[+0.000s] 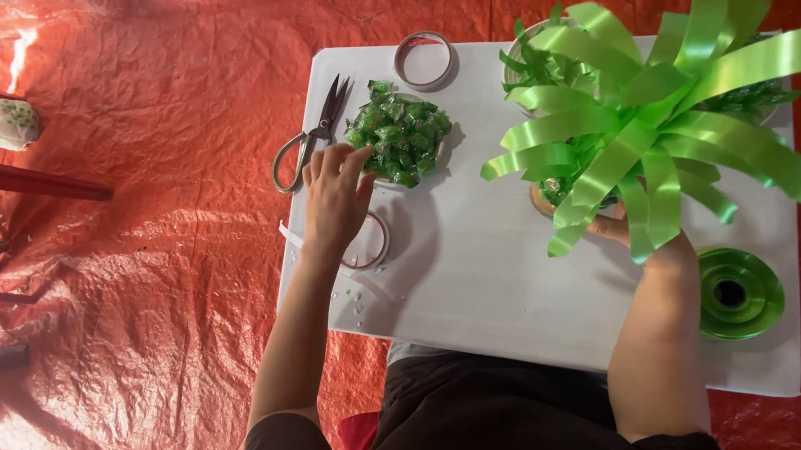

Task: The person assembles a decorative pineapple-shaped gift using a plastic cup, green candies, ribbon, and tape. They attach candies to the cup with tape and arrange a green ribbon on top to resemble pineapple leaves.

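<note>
My left hand (336, 195) reaches over a white board (470, 282), fingertips at the near edge of a bowl heaped with small green wrapped candies (400, 135); its fingers are apart and hold nothing. Under its wrist lies a roll of clear tape (370, 242). My right hand (618, 230) is mostly hidden under a tree-like decoration of looping green ribbon (644, 110) and grips its base, which stands on the board's far right part.
Grey scissors (312, 136) lie left of the candy bowl. Another tape ring (425, 60) sits behind it. A green ribbon spool (738, 292) rests at the board's right edge. Orange tarp (150, 196) covers the floor; red bars and a small white object lie at left.
</note>
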